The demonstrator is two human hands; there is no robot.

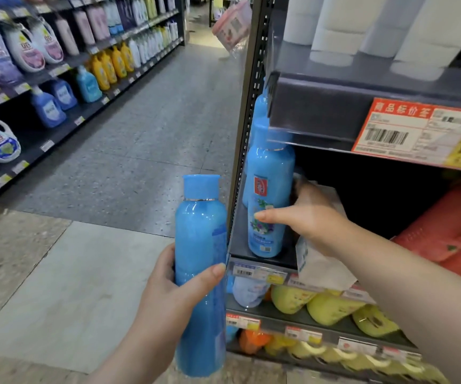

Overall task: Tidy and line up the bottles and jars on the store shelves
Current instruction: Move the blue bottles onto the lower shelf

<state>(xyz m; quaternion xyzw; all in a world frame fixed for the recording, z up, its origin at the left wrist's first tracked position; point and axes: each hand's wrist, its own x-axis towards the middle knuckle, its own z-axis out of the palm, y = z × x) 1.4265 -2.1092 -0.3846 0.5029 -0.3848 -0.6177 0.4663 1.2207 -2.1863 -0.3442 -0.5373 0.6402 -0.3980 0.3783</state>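
My left hand [176, 289] grips a tall blue bottle [200, 239] by its lower body and holds it upright in the aisle, just left of the shelf's end post. My right hand [304, 214] reaches into the middle shelf [262, 261] and holds a second blue bottle [269, 195] that stands near the shelf's front left corner, thumb across its label, fingers behind it. More blue bottles [260, 106] stand behind it, partly hidden by the upper shelf's edge.
A white tissue pack [320, 267] lies on the shelf under my right forearm, with red packs [451, 231] further right. Green and yellow bottles [332, 306] fill the lower shelves. White rolls [376, 29] sit on top. Detergent shelves [57, 73] line the aisle's left side.
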